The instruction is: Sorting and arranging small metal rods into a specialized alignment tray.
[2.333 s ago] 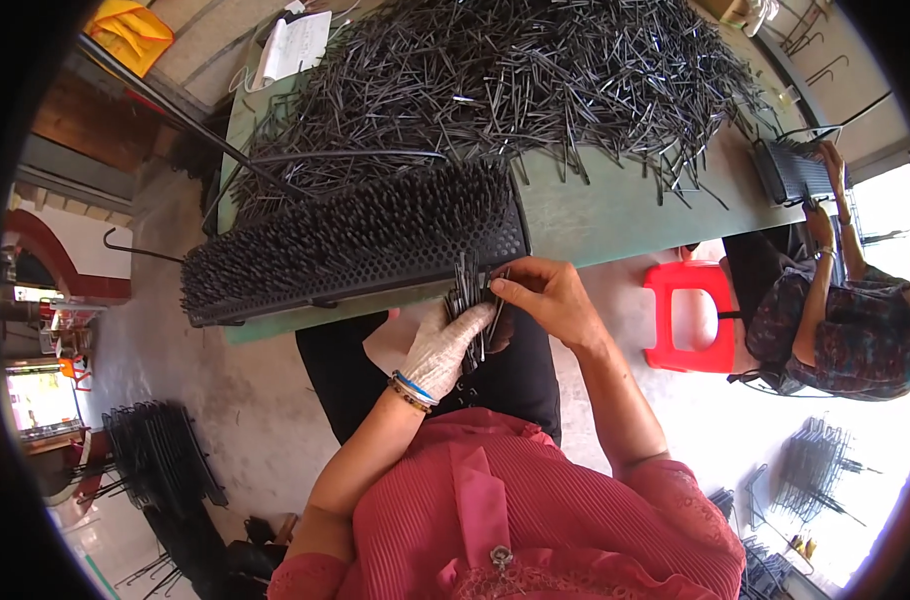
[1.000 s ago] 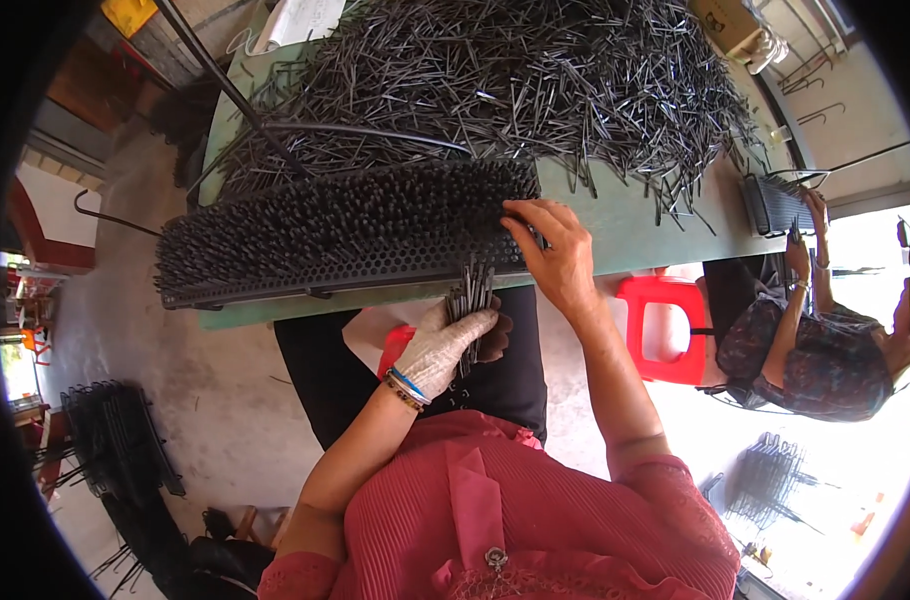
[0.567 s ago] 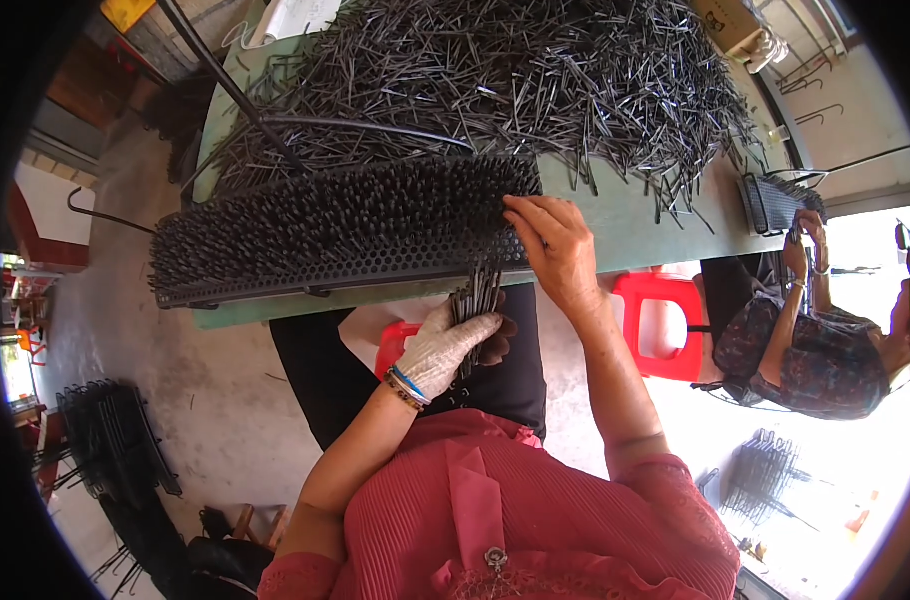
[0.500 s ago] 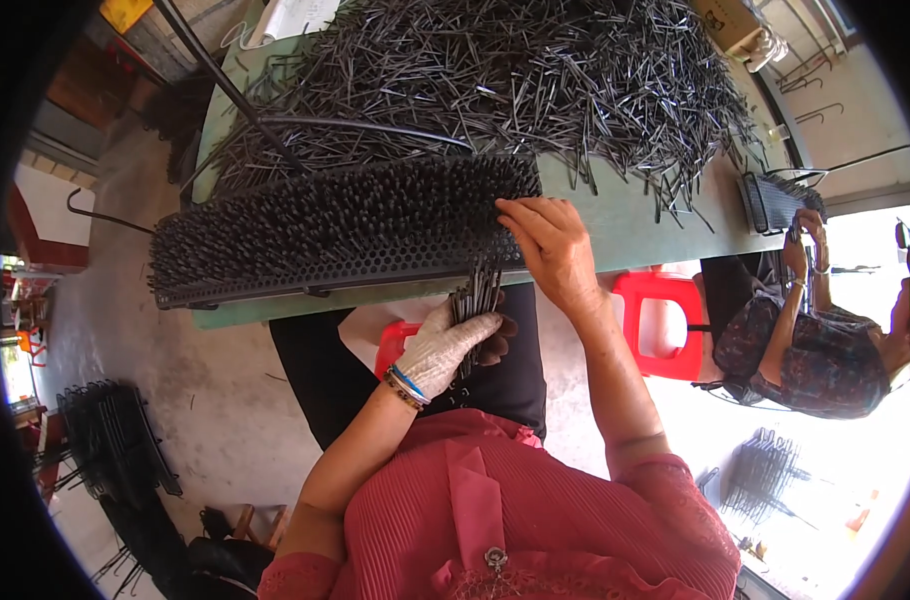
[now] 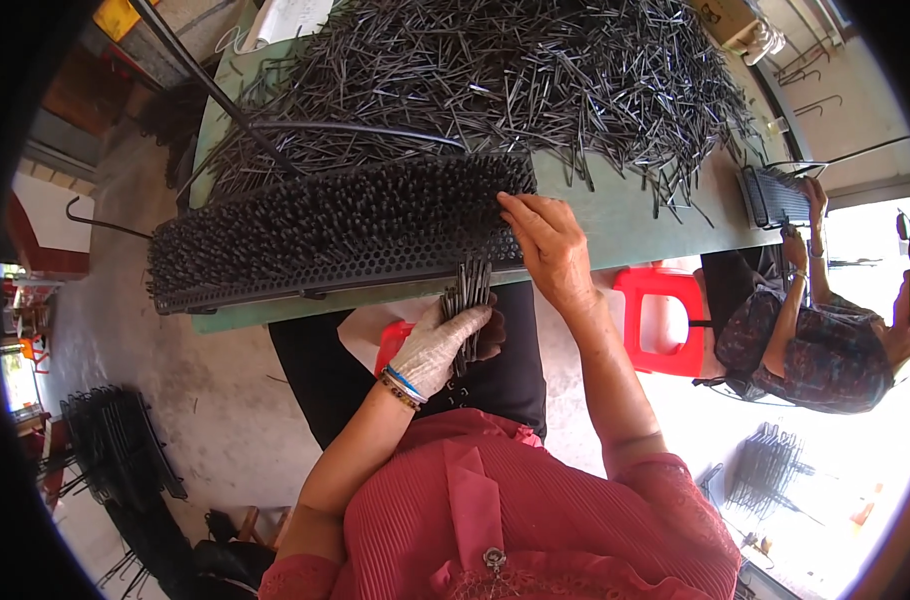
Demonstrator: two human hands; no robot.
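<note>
Head view, looking down over the person's red top to a green counter [image 5: 625, 215].

Left hand [image 5: 437, 345], in a pale work glove with a bracelet at the wrist, sits just below the counter edge over the lap. Its fingers are curled tight around a bundle of dark metal pins [image 5: 467, 300], which stands roughly upright, tips up toward the counter edge.

Right hand [image 5: 550, 250], bare, lies at the right end of a long black perforated strip [image 5: 305, 265] on the near part of the counter. Fingers are held loosely together and point left, tips on the strip's upper right corner; whether they pinch a pin there cannot be told.

The strip runs left to right along the counter's near edge. Its holes are packed with upright pins, so the top reads as a dense bristle field [image 5: 335, 215]; the front face shows rows of small round holes.

Behind it, a large loose heap of pins [image 5: 515, 75] covers most of the counter, strays spilling toward the right edge. A black curved rod [image 5: 355, 130] lies across the heap's left side.

Right of the counter: a red plastic stool [image 5: 660, 315], and another person, seated, handling a second dark strip [image 5: 775, 195].

Lower left on the floor: stacked dark wire racks [image 5: 115, 450].
</note>
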